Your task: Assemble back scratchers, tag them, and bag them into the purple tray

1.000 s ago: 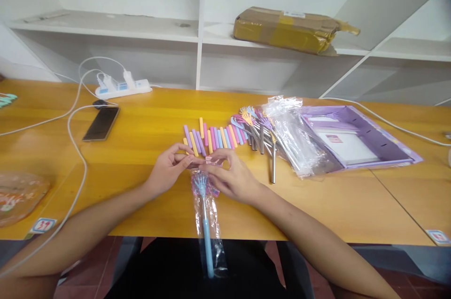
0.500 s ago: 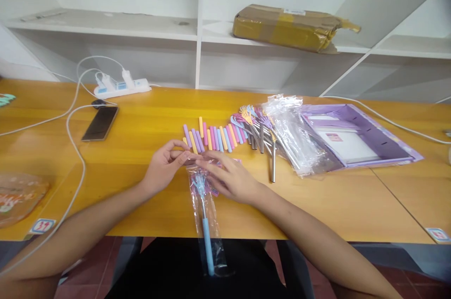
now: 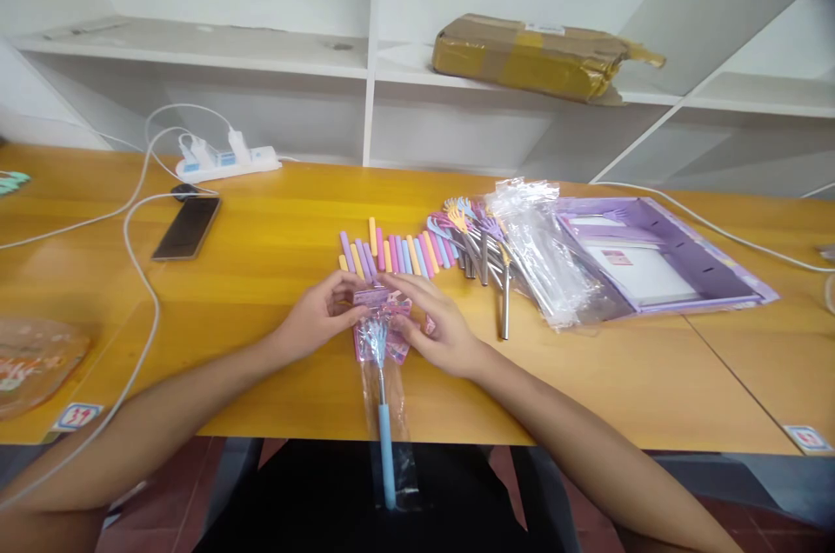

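A blue hand-shaped back scratcher (image 3: pixel 384 449) lies inside a clear plastic bag (image 3: pixel 399 414), its handle reaching past the table's front edge. At the bag's top, my left hand (image 3: pixel 323 314) pinches a pink and purple printed card (image 3: pixel 370 298) from the left. My right hand (image 3: pixel 437 323) grips the same card from the right, fingers bent over it. Beyond my hands lies a row of coloured tubes (image 3: pixel 408 256), yellow, pink, purple and blue. To their right is a pile of metal-stemmed scratchers (image 3: pixel 484 249).
Clear plastic bags (image 3: pixel 544 257) lie beside a purple box (image 3: pixel 737 283) on the right. On the left are a phone (image 3: pixel 187 228), a power strip (image 3: pixel 228 163) and white cables. A taped carton (image 3: pixel 528 57) sits on the shelf.
Both hands have shifted slightly, and the printed card at the bag's top now shows more between them. The bag's top and the scratcher's head have moved a little to the right.
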Action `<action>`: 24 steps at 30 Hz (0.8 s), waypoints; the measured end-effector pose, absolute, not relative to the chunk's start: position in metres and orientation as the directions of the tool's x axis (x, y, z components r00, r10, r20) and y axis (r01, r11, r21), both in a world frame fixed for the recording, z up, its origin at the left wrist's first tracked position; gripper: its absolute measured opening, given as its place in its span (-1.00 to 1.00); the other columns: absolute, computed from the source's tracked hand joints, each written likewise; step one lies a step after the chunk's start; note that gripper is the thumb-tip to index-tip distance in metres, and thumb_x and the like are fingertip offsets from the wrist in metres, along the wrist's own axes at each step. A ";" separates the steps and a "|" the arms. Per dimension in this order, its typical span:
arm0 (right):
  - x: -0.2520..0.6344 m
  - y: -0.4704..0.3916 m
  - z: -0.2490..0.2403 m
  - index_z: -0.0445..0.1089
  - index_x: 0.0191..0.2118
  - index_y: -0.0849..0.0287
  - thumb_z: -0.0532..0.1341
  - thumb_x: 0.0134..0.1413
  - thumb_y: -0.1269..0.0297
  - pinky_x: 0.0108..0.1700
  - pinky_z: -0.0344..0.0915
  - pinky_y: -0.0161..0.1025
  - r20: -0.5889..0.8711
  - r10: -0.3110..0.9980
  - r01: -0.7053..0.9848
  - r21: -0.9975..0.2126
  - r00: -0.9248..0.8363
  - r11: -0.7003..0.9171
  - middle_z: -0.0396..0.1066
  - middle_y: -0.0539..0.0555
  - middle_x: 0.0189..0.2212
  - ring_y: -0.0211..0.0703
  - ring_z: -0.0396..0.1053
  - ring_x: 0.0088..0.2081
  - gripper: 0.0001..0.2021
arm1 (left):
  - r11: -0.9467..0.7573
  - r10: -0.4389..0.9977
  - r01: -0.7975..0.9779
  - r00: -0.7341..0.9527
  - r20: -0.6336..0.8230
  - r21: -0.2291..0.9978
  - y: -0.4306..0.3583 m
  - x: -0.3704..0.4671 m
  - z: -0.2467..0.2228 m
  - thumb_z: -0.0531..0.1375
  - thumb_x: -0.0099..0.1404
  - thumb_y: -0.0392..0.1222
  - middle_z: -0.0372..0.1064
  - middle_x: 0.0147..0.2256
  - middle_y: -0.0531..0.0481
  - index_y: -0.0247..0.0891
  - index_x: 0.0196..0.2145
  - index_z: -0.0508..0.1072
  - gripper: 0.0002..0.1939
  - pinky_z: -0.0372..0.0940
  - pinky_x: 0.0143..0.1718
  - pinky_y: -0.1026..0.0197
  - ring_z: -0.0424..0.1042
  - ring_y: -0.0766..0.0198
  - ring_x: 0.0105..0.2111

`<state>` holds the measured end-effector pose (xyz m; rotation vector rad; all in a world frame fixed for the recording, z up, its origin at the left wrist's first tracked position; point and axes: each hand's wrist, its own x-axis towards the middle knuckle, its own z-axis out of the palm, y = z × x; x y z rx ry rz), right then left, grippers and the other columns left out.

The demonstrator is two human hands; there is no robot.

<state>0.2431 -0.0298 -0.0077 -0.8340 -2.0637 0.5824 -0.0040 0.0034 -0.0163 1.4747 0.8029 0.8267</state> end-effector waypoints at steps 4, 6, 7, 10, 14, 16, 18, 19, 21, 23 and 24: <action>0.246 -0.027 -0.006 0.23 0.40 -0.01 0.17 0.37 0.34 0.35 0.28 0.16 0.474 0.772 0.328 -0.714 -0.423 0.619 0.33 0.18 0.31 0.03 0.29 0.32 -0.46 | -0.050 0.856 0.038 0.517 0.023 0.998 0.003 -0.004 -0.018 0.32 0.37 -0.09 0.56 -0.06 -0.10 -0.19 -0.04 0.37 -0.71 0.43 0.04 0.06 0.57 0.17 -0.08; 0.247 -0.026 -0.006 0.24 0.39 -0.01 0.17 0.36 0.35 0.34 0.28 0.18 0.468 0.777 0.322 -0.724 -0.420 0.610 0.35 0.18 0.30 0.04 0.30 0.31 -0.47 | -0.049 0.857 0.054 0.514 0.014 0.997 0.003 -0.005 -0.017 0.31 0.38 -0.08 0.56 -0.08 -0.09 -0.20 -0.04 0.36 -0.71 0.43 0.02 0.06 0.57 0.17 -0.09; 0.247 -0.026 -0.006 0.25 0.39 0.00 0.17 0.35 0.35 0.33 0.28 0.18 0.469 0.777 0.322 -0.723 -0.420 0.611 0.35 0.19 0.29 0.04 0.31 0.31 -0.47 | -0.052 0.858 0.062 0.514 0.012 0.997 0.003 -0.005 -0.016 0.30 0.39 -0.08 0.57 -0.09 -0.09 -0.20 -0.03 0.36 -0.71 0.43 0.01 0.06 0.57 0.16 -0.10; 0.248 -0.025 -0.007 0.24 0.39 0.00 0.16 0.32 0.38 0.30 0.31 0.17 0.490 0.757 0.336 -0.692 -0.431 0.639 0.37 0.18 0.27 0.04 0.32 0.29 -0.45 | -0.061 0.849 0.085 0.528 0.007 0.995 0.002 -0.005 -0.014 0.25 0.44 -0.06 0.58 -0.10 -0.10 -0.20 0.01 0.37 -0.72 0.42 0.00 0.07 0.58 0.16 -0.10; 0.249 -0.025 -0.008 0.16 0.43 -0.02 0.14 0.27 0.44 0.28 0.34 0.20 0.555 0.648 0.391 -0.520 -0.521 0.760 0.38 0.15 0.27 0.04 0.35 0.26 -0.35 | -0.083 0.838 0.100 0.546 0.015 0.992 0.001 -0.005 -0.012 0.22 0.46 -0.02 0.59 -0.09 -0.10 -0.21 -0.01 0.42 -0.74 0.42 -0.01 0.08 0.57 0.15 -0.09; 0.250 -0.025 -0.007 0.09 0.47 -0.02 0.14 0.24 0.47 0.29 0.33 0.20 0.565 0.596 0.417 -0.427 -0.570 0.803 0.36 0.13 0.30 0.04 0.34 0.27 -0.29 | -0.106 0.839 0.117 0.544 0.025 0.987 0.001 -0.006 -0.011 0.23 0.45 -0.01 0.58 -0.08 -0.10 -0.22 -0.03 0.46 -0.74 0.42 -0.01 0.10 0.56 0.15 -0.08; 0.251 -0.025 -0.006 0.04 0.49 -0.01 0.15 0.22 0.49 0.31 0.32 0.19 0.572 0.583 0.443 -0.381 -0.576 0.812 0.33 0.14 0.33 0.03 0.32 0.29 -0.25 | -0.108 0.836 0.127 0.548 0.020 0.986 0.001 -0.007 -0.011 0.23 0.45 0.00 0.58 -0.09 -0.09 -0.22 -0.04 0.48 -0.73 0.43 -0.03 0.12 0.56 0.16 -0.11; 0.252 -0.026 -0.005 0.03 0.49 0.00 0.15 0.22 0.49 0.31 0.31 0.18 0.578 0.586 0.453 -0.374 -0.568 0.809 0.32 0.14 0.33 0.03 0.31 0.30 -0.24 | -0.098 0.835 0.127 0.551 0.012 0.987 0.001 -0.007 -0.011 0.23 0.45 0.01 0.58 -0.11 -0.08 -0.23 -0.04 0.48 -0.72 0.44 -0.05 0.12 0.57 0.17 -0.13; 0.252 -0.027 -0.004 0.04 0.49 0.01 0.15 0.22 0.49 0.30 0.32 0.18 0.597 0.587 0.456 -0.377 -0.546 0.806 0.33 0.16 0.33 0.04 0.30 0.31 -0.25 | -0.074 0.838 0.125 0.546 -0.006 0.989 0.001 -0.006 -0.010 0.22 0.46 0.03 0.58 -0.17 -0.06 -0.23 -0.04 0.48 -0.71 0.45 -0.09 0.12 0.57 0.19 -0.19; 0.251 -0.029 -0.003 0.08 0.47 0.01 0.14 0.22 0.48 0.28 0.35 0.17 0.615 0.582 0.437 -0.388 -0.532 0.811 0.35 0.17 0.30 0.04 0.33 0.30 -0.28 | -0.061 0.846 0.131 0.533 -0.018 0.989 0.001 -0.006 -0.010 0.21 0.46 0.04 0.59 -0.19 -0.07 -0.24 -0.05 0.48 -0.70 0.46 -0.10 0.11 0.58 0.19 -0.22; 0.250 -0.029 -0.003 0.11 0.46 0.01 0.14 0.22 0.48 0.27 0.36 0.17 0.623 0.576 0.426 -0.392 -0.530 0.815 0.37 0.18 0.29 0.04 0.34 0.29 -0.29 | -0.057 0.850 0.138 0.527 -0.024 0.989 0.001 -0.006 -0.010 0.21 0.47 0.04 0.59 -0.19 -0.08 -0.25 -0.05 0.48 -0.70 0.46 -0.10 0.11 0.59 0.18 -0.22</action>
